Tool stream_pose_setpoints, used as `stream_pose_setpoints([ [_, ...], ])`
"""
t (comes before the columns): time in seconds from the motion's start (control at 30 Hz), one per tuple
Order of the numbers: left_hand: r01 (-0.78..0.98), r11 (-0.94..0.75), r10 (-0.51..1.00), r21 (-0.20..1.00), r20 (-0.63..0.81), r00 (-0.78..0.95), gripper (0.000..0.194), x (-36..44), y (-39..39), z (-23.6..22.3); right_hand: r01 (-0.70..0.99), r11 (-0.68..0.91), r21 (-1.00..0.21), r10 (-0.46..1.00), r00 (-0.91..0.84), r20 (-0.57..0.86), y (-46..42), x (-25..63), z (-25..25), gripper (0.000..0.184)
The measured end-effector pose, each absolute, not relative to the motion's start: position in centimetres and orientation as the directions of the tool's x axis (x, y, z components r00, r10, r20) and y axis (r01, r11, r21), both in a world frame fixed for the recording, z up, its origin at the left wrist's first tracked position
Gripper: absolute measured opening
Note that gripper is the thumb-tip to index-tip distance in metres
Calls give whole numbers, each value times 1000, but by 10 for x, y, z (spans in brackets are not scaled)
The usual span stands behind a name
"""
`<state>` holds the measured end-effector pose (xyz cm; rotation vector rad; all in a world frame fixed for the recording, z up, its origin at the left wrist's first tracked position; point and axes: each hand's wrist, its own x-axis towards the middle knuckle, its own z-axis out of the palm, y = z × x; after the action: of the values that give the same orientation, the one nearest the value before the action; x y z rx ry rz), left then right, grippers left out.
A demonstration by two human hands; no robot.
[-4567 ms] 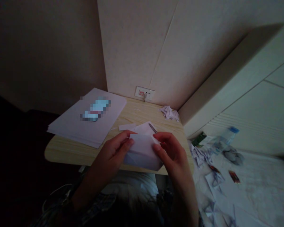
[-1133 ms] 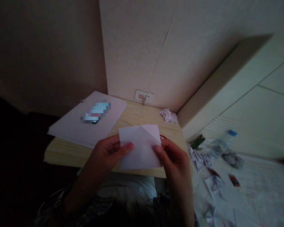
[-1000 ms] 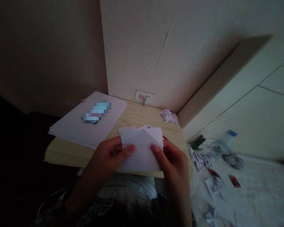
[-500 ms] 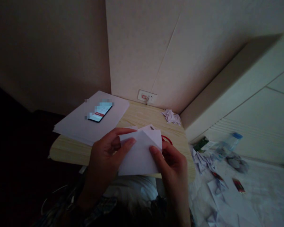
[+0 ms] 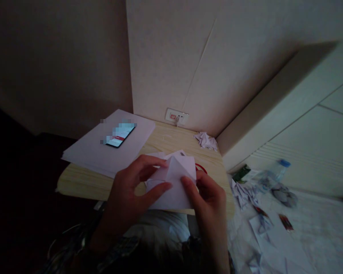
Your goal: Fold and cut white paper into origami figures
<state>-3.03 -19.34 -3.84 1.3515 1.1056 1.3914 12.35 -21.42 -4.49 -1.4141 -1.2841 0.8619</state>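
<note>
A folded sheet of white paper [image 5: 174, 198] is held above the front of the small table, between my two hands. My left hand [image 5: 133, 188] has its index finger on a raised left flap and its thumb on the layer below. My right hand [image 5: 209, 194] pinches the right edge, thumb in front and fingers behind. Just behind the paper lie other white paper pieces [image 5: 157, 155] and scissors [image 5: 201, 168]; mostly the red handle shows, the rest being largely covered.
A lit phone [image 5: 121, 135] lies on a stack of white paper [image 5: 88, 152] on the table [image 5: 82, 182]. Folded paper shapes [image 5: 206, 141] sit at the back right corner, near a wall socket [image 5: 177, 116]. Right of the table are a plastic bottle [image 5: 279, 169] and more folded papers [image 5: 244, 194].
The paper has gone from a tilted, folded-over shape to a flatter face with a peaked crease. My left index finger has moved over its front, where a left flap now stands up.
</note>
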Motion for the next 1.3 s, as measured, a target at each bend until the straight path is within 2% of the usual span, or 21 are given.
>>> stream_pose_setpoints([
  [0.1, -43, -140, 989, 989, 138, -45, 5, -28, -195, -30, 277, 60, -959, 975, 191, 117, -214, 124, -43, 28],
  [0.23, 21, -88, 992, 996, 90, -85, 10, -28, -193, -29, 279, 61, -958, 978, 174, 112, -214, 124, -42, 27],
  [0.5, -58, -17, 996, 998, 12, -83, 10, -33, -186, -36, 271, 65, -960, 984, 144, 107, -214, 123, -46, 30],
  [0.73, -14, -22, 993, 1000, 20, -115, 13, -31, -186, -35, 302, 87, -949, 983, 126, 131, -213, 124, -46, 28],
  [0.8, 15, -32, 993, 999, 34, -113, 14, -32, -186, -35, 324, 101, -941, 983, 113, 145, -211, 126, -47, 22],
  [0.87, 48, -48, 994, 998, 52, -93, 15, -32, -187, -35, 332, 135, -934, 975, 123, 184, -208, 129, -47, 9],
  [0.9, 60, -53, 995, 997, 58, -81, 14, -33, -187, -35, 334, 164, -928, 966, 135, 219, -207, 131, -47, 14],
  [0.97, 68, -59, 997, 996, 62, -47, 14, -33, -186, -36, 354, 237, -905, 941, 146, 304, -204, 134, -45, 32],
  [1.0, 64, -62, 998, 996, 63, -19, 15, -33, -186, -37, 383, 277, -881, 927, 133, 349, -204, 135, -44, 35],
  [1.07, 52, -65, 997, 997, 62, 48, 15, -32, -185, -38, 470, 344, -813, 907, 57, 417, -202, 136, -39, 28],
  [1.17, 81, -76, 989, 994, 65, 132, 16, -32, -185, -39, 554, 409, -725, 887, -55, 458, -202, 133, -33, 7],
  [1.3, 154, -96, 983, 983, 70, 167, 12, -32, -185, -41, 604, 395, -692, 888, -60, 455, -205, 126, -33, 14],
])
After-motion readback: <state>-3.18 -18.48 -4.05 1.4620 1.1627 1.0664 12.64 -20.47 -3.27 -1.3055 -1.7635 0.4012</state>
